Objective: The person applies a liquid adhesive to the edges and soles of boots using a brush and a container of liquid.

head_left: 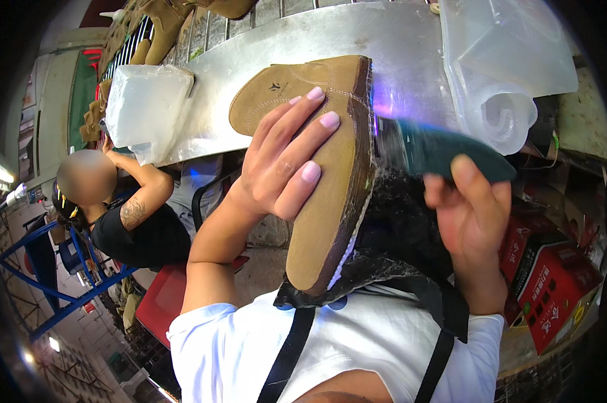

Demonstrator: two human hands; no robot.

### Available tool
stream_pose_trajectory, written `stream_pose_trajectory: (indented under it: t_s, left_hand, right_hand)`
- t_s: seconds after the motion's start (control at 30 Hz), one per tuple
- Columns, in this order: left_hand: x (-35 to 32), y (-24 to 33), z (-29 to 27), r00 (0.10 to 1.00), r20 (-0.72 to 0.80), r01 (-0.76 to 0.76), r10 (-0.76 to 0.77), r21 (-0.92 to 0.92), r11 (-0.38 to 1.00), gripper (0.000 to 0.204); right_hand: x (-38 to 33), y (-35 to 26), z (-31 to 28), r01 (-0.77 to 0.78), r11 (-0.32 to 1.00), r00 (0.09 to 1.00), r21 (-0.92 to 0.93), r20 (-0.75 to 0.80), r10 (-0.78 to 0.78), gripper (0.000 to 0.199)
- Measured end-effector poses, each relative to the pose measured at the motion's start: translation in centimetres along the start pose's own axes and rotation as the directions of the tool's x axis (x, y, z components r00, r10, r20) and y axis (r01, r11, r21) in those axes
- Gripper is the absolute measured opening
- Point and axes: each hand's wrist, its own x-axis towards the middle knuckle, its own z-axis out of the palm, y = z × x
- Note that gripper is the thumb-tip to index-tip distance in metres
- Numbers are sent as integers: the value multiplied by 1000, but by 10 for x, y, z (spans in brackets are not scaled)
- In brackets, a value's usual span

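A tan suede boot (327, 195) lies on its side, its toe toward my body and its shaft over the metal tabletop. My left hand (283, 154) is closed over it, fingers spread across the suede near the ankle. A dark brown strip runs along the sole edge (360, 148), with white material showing near the toe. My right hand (471, 201) pinches a dark green flat tool (451, 151) with a curved outline. Motion blurs its left end, close beside the sole, so I cannot tell its exact kind or whether it touches.
A shiny metal tabletop (397, 40) stretches ahead. Translucent plastic containers stand at its left (149, 101) and right (505, 74). More tan boots (162, 27) sit on a rack at the far left. Another person (142, 221) sits at left; a red box (552, 282) is at right.
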Motion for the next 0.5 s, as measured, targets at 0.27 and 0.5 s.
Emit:
stream_pose_trajectory:
  t_s: [0.27,0.5]
  left_hand:
    - [0,2,2,999,-44,-23,23,5,1000,27]
    - [-1,0,5,996,-28,-85,84,-13,996,28]
  right_hand:
    - [-15,-20,-9,561,723,752,-402,613,-242,30]
    - [22,-23,-19,13,948,998,-318,59,7,16]
